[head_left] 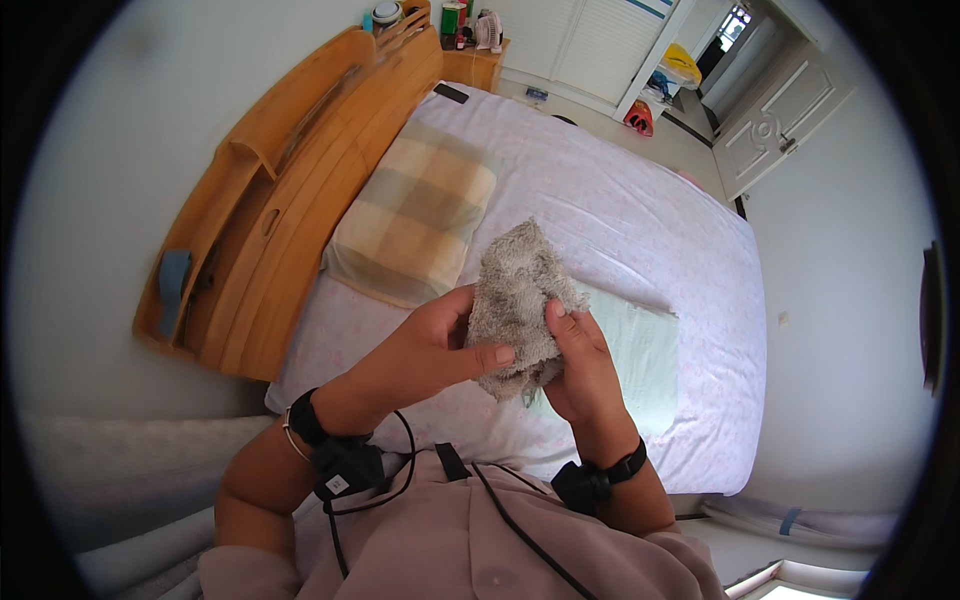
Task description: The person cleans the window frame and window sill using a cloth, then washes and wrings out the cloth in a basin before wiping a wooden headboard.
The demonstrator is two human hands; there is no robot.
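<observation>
A fuzzy grey cloth [522, 290], folded into a rough bundle, is held up between my two hands above the bed. My left hand [450, 335] is closed on its left side, the thumb lying across the lower front and the other fingers hidden behind. On the right side my right hand [582, 365] grips it, thumb pressed on the front. Below and behind the cloth lies a pale green folded fabric piece [635, 360] on the bed. A checked beige and green pillow [415, 215] rests by the headboard.
The bed [620, 200] has a pale patterned sheet. A wooden headboard [300, 190] with shelves runs along the left, a blue strip [174, 285] on it. A black phone [450, 92] lies at the far corner near a nightstand [478, 68]. Black cables [500, 505] hang before my shirt.
</observation>
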